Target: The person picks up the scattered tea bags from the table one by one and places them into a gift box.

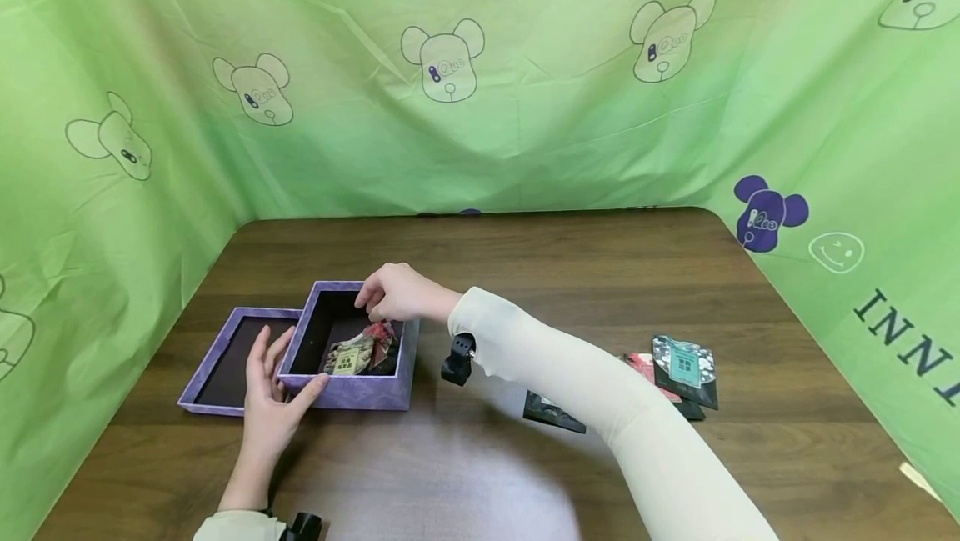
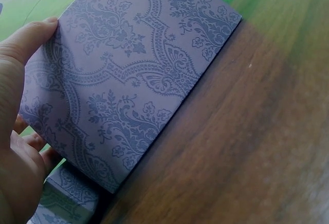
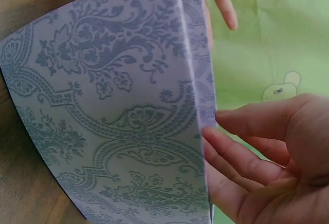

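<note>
Filling the purple box (image 1: 352,391) on the counter (image 1: 525,274) looks like the step now. Right hand (image 1: 393,291) pinches a packet (image 1: 375,341) inside it; left hand (image 1: 270,391), fingers spread, steadies its side. Next, I think, letting go gently.

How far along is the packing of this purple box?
Done: some packets lie inside the purple box. In hand: right hand is over the box's far rim, left hand steadies its front corner. Left: packets on the table and the lid lying beside it.
</note>
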`<state>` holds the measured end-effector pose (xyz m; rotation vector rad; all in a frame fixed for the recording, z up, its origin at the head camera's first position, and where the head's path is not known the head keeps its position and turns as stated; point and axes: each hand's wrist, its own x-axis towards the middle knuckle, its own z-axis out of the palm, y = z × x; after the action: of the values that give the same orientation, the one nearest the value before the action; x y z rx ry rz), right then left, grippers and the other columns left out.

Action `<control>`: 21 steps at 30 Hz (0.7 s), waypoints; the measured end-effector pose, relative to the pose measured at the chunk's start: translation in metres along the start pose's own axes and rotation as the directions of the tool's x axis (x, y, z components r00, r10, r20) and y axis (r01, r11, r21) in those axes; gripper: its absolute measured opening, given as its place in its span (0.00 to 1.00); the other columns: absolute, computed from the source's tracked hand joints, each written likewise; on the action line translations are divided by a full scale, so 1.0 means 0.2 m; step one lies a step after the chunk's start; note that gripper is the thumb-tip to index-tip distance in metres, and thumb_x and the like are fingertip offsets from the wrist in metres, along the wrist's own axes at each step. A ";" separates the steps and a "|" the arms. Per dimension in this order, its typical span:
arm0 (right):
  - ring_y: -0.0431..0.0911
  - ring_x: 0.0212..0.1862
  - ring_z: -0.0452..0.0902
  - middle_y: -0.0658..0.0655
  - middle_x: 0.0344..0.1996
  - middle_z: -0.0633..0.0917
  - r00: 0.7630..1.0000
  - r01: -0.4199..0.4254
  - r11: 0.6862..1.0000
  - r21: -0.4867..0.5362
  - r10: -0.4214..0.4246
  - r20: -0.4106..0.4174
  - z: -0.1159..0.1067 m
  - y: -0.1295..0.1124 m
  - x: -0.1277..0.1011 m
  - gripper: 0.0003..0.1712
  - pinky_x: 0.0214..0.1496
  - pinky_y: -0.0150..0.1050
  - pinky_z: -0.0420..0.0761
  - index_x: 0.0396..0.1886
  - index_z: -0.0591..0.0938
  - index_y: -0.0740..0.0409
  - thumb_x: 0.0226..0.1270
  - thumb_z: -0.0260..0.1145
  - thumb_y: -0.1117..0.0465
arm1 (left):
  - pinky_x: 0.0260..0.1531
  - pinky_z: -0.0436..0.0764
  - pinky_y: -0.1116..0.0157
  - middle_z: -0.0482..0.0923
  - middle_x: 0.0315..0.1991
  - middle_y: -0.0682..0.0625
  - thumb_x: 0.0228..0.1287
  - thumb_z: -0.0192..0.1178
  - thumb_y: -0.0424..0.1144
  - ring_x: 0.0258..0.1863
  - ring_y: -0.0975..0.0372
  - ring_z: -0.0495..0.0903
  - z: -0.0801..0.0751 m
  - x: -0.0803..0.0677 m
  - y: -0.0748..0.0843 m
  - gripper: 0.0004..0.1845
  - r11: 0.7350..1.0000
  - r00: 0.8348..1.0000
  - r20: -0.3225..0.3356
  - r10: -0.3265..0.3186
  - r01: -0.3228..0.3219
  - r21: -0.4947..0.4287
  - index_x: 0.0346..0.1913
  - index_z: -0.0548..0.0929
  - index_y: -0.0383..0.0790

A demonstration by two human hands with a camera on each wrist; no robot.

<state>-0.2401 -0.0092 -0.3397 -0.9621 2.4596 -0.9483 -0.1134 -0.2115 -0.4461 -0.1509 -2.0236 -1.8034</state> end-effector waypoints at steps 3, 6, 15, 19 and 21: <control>0.41 0.37 0.84 0.58 0.39 0.89 1.000 0.005 0.999 0.039 -0.005 0.013 -0.01 0.00 -0.01 0.15 0.36 0.26 0.76 0.47 0.87 0.63 0.59 0.67 0.73 | 0.57 0.66 0.77 0.68 0.64 0.59 0.50 0.61 0.10 0.63 0.71 0.67 0.00 0.00 0.00 0.52 1.000 1.000 -0.003 0.008 -0.008 -0.015 0.76 0.49 0.36; 0.40 0.36 0.84 0.58 0.38 0.89 1.000 0.015 0.998 0.065 -0.016 0.019 -0.01 0.00 -0.02 0.15 0.35 0.27 0.78 0.48 0.86 0.63 0.59 0.68 0.73 | 0.57 0.66 0.76 0.68 0.64 0.59 0.50 0.61 0.10 0.63 0.70 0.67 0.00 0.00 0.00 0.52 1.000 1.000 -0.003 0.015 -0.015 -0.028 0.76 0.50 0.36; 0.40 0.35 0.84 0.59 0.37 0.88 0.999 0.042 0.977 0.207 -0.046 0.015 -0.05 0.02 -0.10 0.18 0.38 0.31 0.81 0.50 0.84 0.65 0.58 0.69 0.74 | 0.57 0.66 0.77 0.68 0.64 0.59 0.50 0.61 0.10 0.63 0.71 0.67 0.00 0.00 0.00 0.52 1.000 1.000 -0.006 0.013 -0.013 -0.006 0.76 0.50 0.36; 0.41 0.35 0.84 0.60 0.37 0.87 0.999 0.047 0.957 0.286 -0.048 -0.002 -0.09 0.05 -0.17 0.19 0.39 0.33 0.82 0.51 0.83 0.67 0.57 0.68 0.74 | 0.57 0.66 0.77 0.68 0.64 0.59 0.50 0.61 0.10 0.63 0.71 0.67 0.00 0.00 0.00 0.52 1.000 1.000 -0.004 0.022 -0.022 -0.013 0.76 0.50 0.36; 0.42 0.36 0.84 0.61 0.37 0.87 0.999 0.051 0.944 0.327 -0.049 -0.013 -0.10 0.07 -0.20 0.19 0.40 0.35 0.83 0.51 0.82 0.68 0.57 0.68 0.75 | 0.57 0.66 0.77 0.68 0.64 0.59 0.50 0.61 0.10 0.63 0.71 0.67 0.00 0.00 0.00 0.52 1.000 1.000 -0.003 0.023 -0.023 -0.013 0.76 0.50 0.36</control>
<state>-0.2288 0.0365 -0.3322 -0.9082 2.1917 -1.3260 -0.1134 -0.2113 -0.4461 -0.1745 -2.0007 -1.8021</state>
